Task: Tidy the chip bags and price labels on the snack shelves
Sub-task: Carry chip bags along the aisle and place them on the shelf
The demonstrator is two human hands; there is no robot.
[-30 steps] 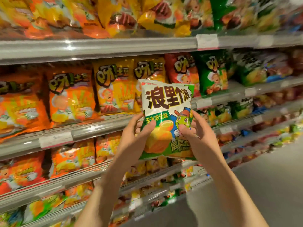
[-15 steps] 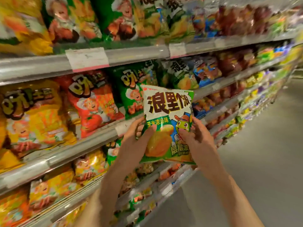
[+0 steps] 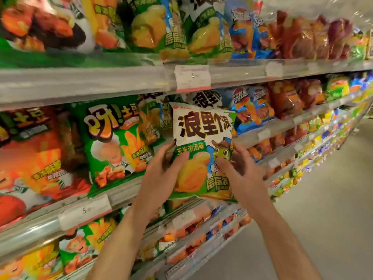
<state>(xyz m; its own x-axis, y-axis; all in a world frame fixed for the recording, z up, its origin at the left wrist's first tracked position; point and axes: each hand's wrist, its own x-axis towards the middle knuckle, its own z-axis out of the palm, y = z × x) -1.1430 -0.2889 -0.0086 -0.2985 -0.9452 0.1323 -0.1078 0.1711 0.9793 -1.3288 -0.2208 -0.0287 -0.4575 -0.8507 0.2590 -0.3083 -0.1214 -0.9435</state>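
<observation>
A white and green chip bag (image 3: 198,138) with large dark characters is held upright in front of the second shelf. My left hand (image 3: 161,174) grips its lower left side, thumb across the front. My right hand (image 3: 240,168) grips its lower right side, thumb on the front. Behind the bag, matching white and green bags (image 3: 205,99) stand on the shelf. A white price label (image 3: 192,77) with a pink edge hangs on the rail above. Another price label (image 3: 85,211) sits on the lower rail at left.
Green chip bags (image 3: 115,138) and orange-red ones (image 3: 40,154) fill the shelf to the left. Blue bags (image 3: 250,108) and red bags (image 3: 286,98) stand to the right. The top shelf holds more green bags (image 3: 153,31). The grey aisle floor (image 3: 327,199) runs along the right.
The view has shifted right along the shelves. Both hands still hold the white and green bag, which now sits in front of the matching bags.
</observation>
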